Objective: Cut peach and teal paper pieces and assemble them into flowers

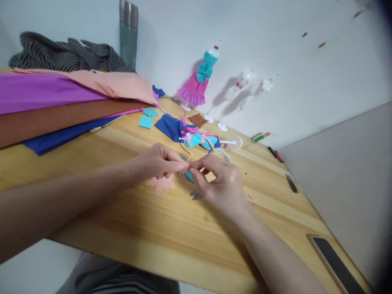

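Over the middle of the table, my left hand (163, 161) and my right hand (219, 179) meet fingertip to fingertip, both pinched on a small peach paper piece (183, 168). Most of that piece is hidden by the fingers. Behind it shows a teal-blue paper scrap (189, 175). A star-like peach paper cutout (161, 184) lies below my left hand. Grey scissor blades (196, 195) stick out from under my right hand, their handles covered. Just beyond the hands, a small mannequin (196, 140) dressed in blue and pink paper lies on its side.
Coloured paper sheets (55, 92) are piled at the left, before a striped cloth (70, 55) and a flask (128, 41). A dressed mannequin (204, 73) and white mannequins (243, 81) stand by the wall. A cutter (291, 183) and a phone (335, 263) lie at right.
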Motion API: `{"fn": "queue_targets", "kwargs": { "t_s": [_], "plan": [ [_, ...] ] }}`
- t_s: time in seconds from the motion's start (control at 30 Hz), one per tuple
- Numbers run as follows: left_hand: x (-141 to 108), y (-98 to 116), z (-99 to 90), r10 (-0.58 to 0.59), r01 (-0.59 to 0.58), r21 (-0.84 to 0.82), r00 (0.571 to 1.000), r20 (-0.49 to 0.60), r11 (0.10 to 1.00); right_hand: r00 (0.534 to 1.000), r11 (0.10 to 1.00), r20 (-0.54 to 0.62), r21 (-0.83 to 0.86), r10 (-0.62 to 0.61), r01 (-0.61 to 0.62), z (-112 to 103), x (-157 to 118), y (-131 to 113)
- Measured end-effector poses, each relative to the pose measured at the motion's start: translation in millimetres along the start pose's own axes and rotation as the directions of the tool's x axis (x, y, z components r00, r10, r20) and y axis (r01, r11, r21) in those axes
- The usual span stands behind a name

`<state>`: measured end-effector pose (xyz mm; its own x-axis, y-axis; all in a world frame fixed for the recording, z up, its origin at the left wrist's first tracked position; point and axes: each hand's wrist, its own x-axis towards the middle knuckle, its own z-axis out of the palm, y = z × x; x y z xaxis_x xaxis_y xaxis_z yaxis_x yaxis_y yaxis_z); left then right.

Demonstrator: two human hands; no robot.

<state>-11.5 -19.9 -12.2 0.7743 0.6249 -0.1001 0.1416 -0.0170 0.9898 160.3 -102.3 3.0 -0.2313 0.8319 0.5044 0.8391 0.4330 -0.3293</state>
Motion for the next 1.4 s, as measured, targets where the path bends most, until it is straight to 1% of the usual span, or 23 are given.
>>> {"fn": "queue_targets", "kwargs": {
  "t_s": [0.1, 0.27, 0.33, 0.43, 0.5, 0.53, 0.57, 0.63, 0.67, 0.73, 0.8, 0.83, 0.87, 0.97, 1.03, 1.1, 1.17, 1.27, 1.33, 1.4],
  "plan": [
    [-0.5, 1.9, 1.9, 0.002, -0.001, -0.022, 1.0, 0.018, 1.0, 0.996, 0.987, -0.003, -0.138, -0.086, 0.085, 5.2, -1.4, 2.3],
    [-0.5, 4.1, 4.1, -0.13, 0.139, -0.176, 0.99, 0.06, 0.975, 0.98, 0.936, -0.023, -0.304, -0.196, 0.18, 13.1, -1.5, 6.8],
    [-0.1, 3.0, 4.6, -0.162, 0.172, -0.239, 0.985, 0.061, 0.956, 0.971, 0.914, -0.034, -0.347, -0.236, 0.21, 15.4, -1.2, 8.9],
    [0.4, 0.7, 4.7, -0.182, 0.188, -0.277, 0.982, 0.045, 0.942, 0.963, 0.902, -0.034, -0.361, -0.268, 0.239, 17.4, -1.0, 11.7],
    [0.3, 0.3, 4.4, -0.174, 0.177, -0.255, 0.984, 0.036, 0.95, 0.97, 0.929, -0.044, -0.298, -0.241, 0.218, 17.7, -1.0, 12.3],
    [0.1, 0.7, 4.1, -0.164, 0.165, -0.234, 0.986, 0.024, 0.958, 0.978, 0.953, -0.05, -0.237, -0.205, 0.188, 17.6, -0.9, 12.1],
    [-0.1, 1.7, 3.9, -0.151, 0.149, -0.201, 0.988, 0.006, 0.968, 0.987, 0.977, -0.054, -0.161, -0.15, 0.14, 17.4, -0.9, 11.4],
    [-0.4, 4.7, 3.0, -0.126, 0.12, -0.109, 0.991, -0.042, 0.987, 0.999, 1.0, -0.041, 0.024, 0.013, -0.012, 17.0, -0.5, 9.4],
    [-0.3, 6.5, 2.3, -0.118, 0.114, -0.058, 0.989, -0.084, 0.992, 0.994, 0.986, -0.015, 0.126, 0.11, -0.107, 17.0, -0.3, 8.2],
    [0.8, 10.0, 0.0, -0.116, 0.125, 0.035, 0.974, -0.194, 0.992, 0.957, 0.903, 0.067, 0.317, 0.284, -0.29, 17.0, 0.5, 6.4],
    [2.7, 12.1, -3.3, -0.11, 0.143, 0.095, 0.952, -0.285, 0.985, 0.913, 0.79, 0.15, 0.462, 0.379, -0.403, 16.9, 1.4, 5.8],
    [3.7, 12.3, -5.0, -0.096, 0.135, 0.115, 0.95, -0.296, 0.984, 0.897, 0.739, 0.183, 0.514, 0.401, -0.435, 16.9, 1.8, 6.0],
    [4.5, 12.0, -6.4, -0.081, 0.121, 0.13, 0.958, -0.277, 0.984, 0.886, 0.695, 0.211, 0.556, 0.413, -0.456, 16.9, 2.1, 6.5],
    [5.2, 8.7, -7.8, 0.0, 0.023, 0.15, 0.989, -0.149, 0.989, 0.86, 0.578, 0.279, 0.647, 0.427, -0.497, 17.9, 2.2, 8.5],
    [4.5, 6.0, -7.0, 0.041, -0.027, 0.153, 0.995, -0.091, 0.988, 0.843, 0.515, 0.316, 0.681, 0.435, -0.521, 19.7, 1.3, 9.7],
    [3.4, 4.5, -6.1, 0.043, -0.029, 0.161, 0.995, -0.085, 0.987, 0.826, 0.471, 0.338, 0.696, 0.45, -0.542, 21.9, 0.1, 10.9],
    [2.7, 4.9, -6.1, 0.002, 0.016, 0.174, 0.995, -0.101, 0.985, 0.818, 0.444, 0.347, 0.708, 0.459, -0.549, 23.8, -1.1, 12.5],
    [2.7, 7.5, -7.6, -0.061, 0.078, 0.169, 0.993, -0.105, 0.983, 0.822, 0.426, 0.348, 0.725, 0.45, -0.541, 24.8, -2.7, 15.8],
    [3.2, 9.7, -9.4, -0.071, 0.088, 0.169, 0.992, -0.105, 0.982, 0.831, 0.437, 0.353, 0.724, 0.43, -0.534, 24.0, -3.4, 17.1],
    [4.0, 11.8, -11.8, -0.061, 0.084, 0.188, 0.99, -0.125, 0.979, 0.847, 0.486, 0.354, 0.702, 0.396, -0.52, 22.3, -3.7, 16.2]
  ]
}}
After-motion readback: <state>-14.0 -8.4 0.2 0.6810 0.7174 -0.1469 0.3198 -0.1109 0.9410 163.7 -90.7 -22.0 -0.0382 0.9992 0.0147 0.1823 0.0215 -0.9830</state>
